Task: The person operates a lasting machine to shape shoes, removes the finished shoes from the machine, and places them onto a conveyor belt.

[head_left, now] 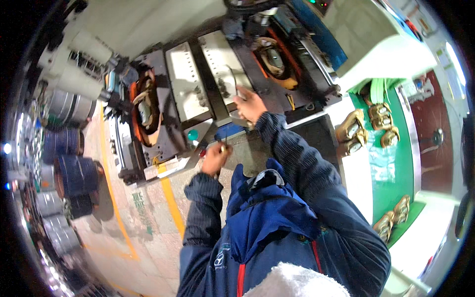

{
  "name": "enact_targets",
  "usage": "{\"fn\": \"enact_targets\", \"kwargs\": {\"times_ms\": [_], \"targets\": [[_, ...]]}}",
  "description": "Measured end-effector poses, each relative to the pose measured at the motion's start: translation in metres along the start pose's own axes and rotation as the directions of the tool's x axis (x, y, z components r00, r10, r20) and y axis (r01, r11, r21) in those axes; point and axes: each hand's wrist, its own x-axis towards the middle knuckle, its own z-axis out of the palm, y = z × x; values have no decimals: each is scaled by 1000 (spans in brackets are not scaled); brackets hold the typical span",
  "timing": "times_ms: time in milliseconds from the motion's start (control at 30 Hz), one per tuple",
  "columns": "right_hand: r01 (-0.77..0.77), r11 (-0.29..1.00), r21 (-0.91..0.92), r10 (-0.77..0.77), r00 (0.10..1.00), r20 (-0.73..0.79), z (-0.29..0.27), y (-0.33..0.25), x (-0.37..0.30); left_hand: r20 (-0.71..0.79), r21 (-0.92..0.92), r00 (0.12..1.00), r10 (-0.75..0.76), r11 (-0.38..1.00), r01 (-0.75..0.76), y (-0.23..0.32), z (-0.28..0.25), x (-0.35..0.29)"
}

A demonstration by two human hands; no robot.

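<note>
My left hand [216, 157] is closed in front of the machine's near edge, fingers curled round something small and thin that I cannot make out. Farther forward, my right hand [251, 107] pinches above the near end of a pale metal plate [220, 54]; a thin dark strand seems to rise from its fingertips. A round teal knob [192, 135] sits on the machine near my left hand. On either side of the pale plates lie copper-coloured wound coils, one in the left orange-edged slot [144, 110] and one in the right slot [273, 58].
A green-topped bench [388, 173] at the right bears several copper coil pieces [381, 116]. Several large wire spools [76, 175] stand along the left. Yellow lines [172, 208] mark the floor. A blue cloth-like item [230, 131] lies near the machine's front.
</note>
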Motion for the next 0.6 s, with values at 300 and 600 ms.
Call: {"fn": "enact_targets", "kwargs": {"times_ms": [300, 600], "targets": [[468, 610, -639, -538, 837, 100, -64, -18, -123, -91, 519, 765, -638, 625, 583, -291, 51, -137], [-260, 869, -422, -316, 364, -876, -312, 139, -263, 48, 401, 741, -669, 692, 600, -299, 53, -107]]}}
